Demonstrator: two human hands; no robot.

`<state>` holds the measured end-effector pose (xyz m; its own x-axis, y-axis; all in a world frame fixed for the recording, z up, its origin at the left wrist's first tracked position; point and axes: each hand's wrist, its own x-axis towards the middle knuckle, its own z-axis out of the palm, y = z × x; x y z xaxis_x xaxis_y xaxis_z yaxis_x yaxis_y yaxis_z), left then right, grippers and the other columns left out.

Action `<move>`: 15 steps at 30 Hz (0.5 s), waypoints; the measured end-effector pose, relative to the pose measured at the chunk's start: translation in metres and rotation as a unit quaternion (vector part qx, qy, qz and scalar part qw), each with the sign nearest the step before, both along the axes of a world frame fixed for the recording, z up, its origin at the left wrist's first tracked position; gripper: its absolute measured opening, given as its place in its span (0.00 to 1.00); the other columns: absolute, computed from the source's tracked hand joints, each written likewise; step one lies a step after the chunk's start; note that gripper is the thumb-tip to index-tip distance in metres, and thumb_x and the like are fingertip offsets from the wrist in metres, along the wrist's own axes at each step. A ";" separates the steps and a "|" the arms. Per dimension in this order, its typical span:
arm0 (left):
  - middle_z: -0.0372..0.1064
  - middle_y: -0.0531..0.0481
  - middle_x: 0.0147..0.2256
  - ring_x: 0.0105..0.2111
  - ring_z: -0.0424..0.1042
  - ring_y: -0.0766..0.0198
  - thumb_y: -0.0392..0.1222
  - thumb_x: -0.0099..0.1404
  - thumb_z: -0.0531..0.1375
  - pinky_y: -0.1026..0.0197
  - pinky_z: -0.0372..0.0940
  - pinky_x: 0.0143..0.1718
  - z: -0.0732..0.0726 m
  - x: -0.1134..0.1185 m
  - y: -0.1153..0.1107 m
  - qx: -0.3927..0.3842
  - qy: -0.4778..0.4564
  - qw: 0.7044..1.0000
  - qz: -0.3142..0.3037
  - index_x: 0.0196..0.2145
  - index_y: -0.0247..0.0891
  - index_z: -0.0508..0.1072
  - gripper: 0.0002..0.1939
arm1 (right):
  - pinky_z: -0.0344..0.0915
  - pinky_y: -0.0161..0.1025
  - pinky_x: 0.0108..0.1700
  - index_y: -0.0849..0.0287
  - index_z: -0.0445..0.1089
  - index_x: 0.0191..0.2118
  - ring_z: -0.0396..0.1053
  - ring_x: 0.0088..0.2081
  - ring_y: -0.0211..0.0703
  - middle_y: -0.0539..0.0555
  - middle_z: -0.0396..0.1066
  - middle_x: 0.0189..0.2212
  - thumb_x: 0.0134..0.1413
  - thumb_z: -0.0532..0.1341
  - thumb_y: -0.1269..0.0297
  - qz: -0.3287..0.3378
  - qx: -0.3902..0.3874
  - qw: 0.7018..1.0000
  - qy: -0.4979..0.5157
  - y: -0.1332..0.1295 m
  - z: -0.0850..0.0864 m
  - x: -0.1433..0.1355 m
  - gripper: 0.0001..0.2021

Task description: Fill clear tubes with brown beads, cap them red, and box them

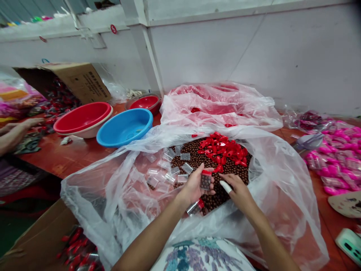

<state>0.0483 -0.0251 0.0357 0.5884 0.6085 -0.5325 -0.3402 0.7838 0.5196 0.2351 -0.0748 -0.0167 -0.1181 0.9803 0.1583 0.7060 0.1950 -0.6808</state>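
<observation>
My left hand (pixel 194 186) holds a clear plastic container with a red top (pixel 206 180) over a heap of small brown balls (pixel 191 146). Just right of it, my right hand (pixel 235 188) hovers low over the balls, fingers bent, with a white wrap on one finger; what its fingertips hold, if anything, is too small to make out. Red plastic pieces (pixel 225 148) are piled on the balls beyond my hands. Clear empty containers (pixel 166 175) lie to the left. Another red-topped container (pixel 195 207) rests below my left hand.
A clear plastic sheet (pixel 282 169) surrounds the heap. Blue (pixel 124 128) and red (pixel 81 118) basins stand back left, near a cardboard box (pixel 81 82). Pink packs (pixel 338 150) lie right. Another person's hand (pixel 19 131) is far left.
</observation>
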 end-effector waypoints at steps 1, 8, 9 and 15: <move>0.67 0.50 0.24 0.20 0.67 0.66 0.58 0.62 0.48 0.60 0.66 0.24 -0.001 0.001 -0.001 0.000 0.002 1.000 0.001 0.48 0.37 0.65 0.26 | 0.62 0.45 0.48 0.52 0.64 0.52 0.65 0.45 0.47 0.55 0.69 0.43 0.58 0.51 0.65 0.001 0.005 0.999 0.031 0.000 0.005 -0.003 0.17; 0.67 0.51 0.23 0.19 0.66 0.66 0.62 0.59 0.50 0.64 0.62 0.22 -0.017 0.009 -0.006 0.011 0.047 0.999 0.012 0.41 0.36 0.68 0.27 | 0.59 0.48 0.52 0.52 0.52 0.60 0.61 0.52 0.52 0.58 0.63 0.52 0.46 0.64 0.54 0.042 -0.011 0.996 0.083 0.005 0.032 -0.024 0.35; 0.67 0.51 0.22 0.19 0.66 0.67 0.64 0.58 0.50 0.65 0.62 0.22 -0.019 0.010 -0.007 0.009 0.050 0.999 0.015 0.39 0.35 0.69 0.28 | 0.59 0.49 0.52 0.53 0.52 0.60 0.60 0.52 0.52 0.58 0.63 0.52 0.44 0.65 0.53 0.052 -0.015 0.996 0.072 0.005 0.033 -0.025 0.37; 0.67 0.50 0.22 0.18 0.66 0.67 0.65 0.56 0.51 0.65 0.60 0.20 -0.025 0.011 -0.008 -0.002 0.050 0.999 0.004 0.30 0.33 0.68 0.28 | 0.59 0.49 0.51 0.55 0.55 0.57 0.60 0.51 0.54 0.60 0.63 0.50 0.42 0.66 0.55 0.092 -0.008 0.995 0.037 0.004 0.032 -0.027 0.35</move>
<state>0.0590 -0.0334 0.0105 0.5277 0.6109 -0.5902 -0.2927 0.7831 0.5487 0.2079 -0.0709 0.0157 -0.2849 0.9456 0.1567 0.6078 0.3047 -0.7333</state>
